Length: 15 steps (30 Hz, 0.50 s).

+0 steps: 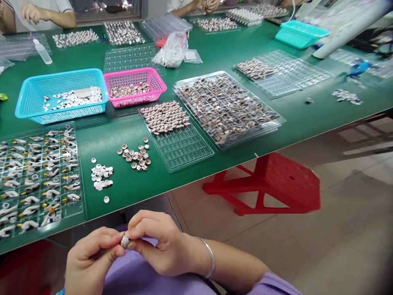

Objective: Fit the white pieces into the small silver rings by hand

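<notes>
Between my two hands is a small rounded whitish part (125, 241), pinched at its sides; its exact kind is too small to tell. My left hand (92, 256) is closed with thumb and forefinger on it. My right hand (158, 241), a silver bangle at its wrist, is closed on the other side of the same part. Both hands are above my lap, in front of the table edge. On the green table beyond them lie a pile of small white discs (101, 176) and a group of brownish cup-shaped caps (138, 156).
A tray of curved pieces (39, 176) stands at left. Behind are a blue basket (30, 98), a pink basket (135, 100), a part-filled tray (184, 149) and stacked full trays (227, 110). A red stool (288, 180) stands right of the table edge. Other people's hands (32, 13) show at the far side.
</notes>
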### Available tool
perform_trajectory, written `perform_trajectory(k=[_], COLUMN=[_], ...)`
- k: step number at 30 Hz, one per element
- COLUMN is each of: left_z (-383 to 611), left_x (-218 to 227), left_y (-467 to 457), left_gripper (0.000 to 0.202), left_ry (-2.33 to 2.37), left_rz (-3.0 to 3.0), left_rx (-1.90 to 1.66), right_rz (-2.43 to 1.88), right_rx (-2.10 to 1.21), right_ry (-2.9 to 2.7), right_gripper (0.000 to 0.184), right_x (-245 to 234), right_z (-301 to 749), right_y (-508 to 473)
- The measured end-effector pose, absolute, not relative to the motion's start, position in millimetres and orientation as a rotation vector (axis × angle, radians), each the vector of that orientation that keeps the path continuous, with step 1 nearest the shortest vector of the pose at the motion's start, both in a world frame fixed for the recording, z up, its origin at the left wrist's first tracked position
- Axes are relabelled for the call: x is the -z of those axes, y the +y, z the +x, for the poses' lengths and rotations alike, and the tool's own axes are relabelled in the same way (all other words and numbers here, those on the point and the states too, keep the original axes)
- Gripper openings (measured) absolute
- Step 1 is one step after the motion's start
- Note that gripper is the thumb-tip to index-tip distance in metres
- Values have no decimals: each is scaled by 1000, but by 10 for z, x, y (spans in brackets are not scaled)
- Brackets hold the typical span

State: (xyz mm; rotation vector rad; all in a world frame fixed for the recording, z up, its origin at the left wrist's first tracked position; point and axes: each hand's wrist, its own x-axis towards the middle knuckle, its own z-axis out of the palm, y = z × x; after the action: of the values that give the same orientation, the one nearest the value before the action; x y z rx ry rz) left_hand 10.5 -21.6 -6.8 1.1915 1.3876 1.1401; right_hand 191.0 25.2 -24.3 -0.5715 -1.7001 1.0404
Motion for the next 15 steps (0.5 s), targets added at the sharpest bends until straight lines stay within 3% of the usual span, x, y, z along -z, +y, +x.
perform_trajectory(k=[15], left_z=[112], left_x=[39], left_y=[-219], left_gripper=[8], left_ry=[1389], left_rz=[1298], left_rx=[-1172], right_rz=[-581], right_rx=[-1036], right_ry=[-1729], right_gripper=[6], right_x=[227], right_z=[1873], right_y=[226])
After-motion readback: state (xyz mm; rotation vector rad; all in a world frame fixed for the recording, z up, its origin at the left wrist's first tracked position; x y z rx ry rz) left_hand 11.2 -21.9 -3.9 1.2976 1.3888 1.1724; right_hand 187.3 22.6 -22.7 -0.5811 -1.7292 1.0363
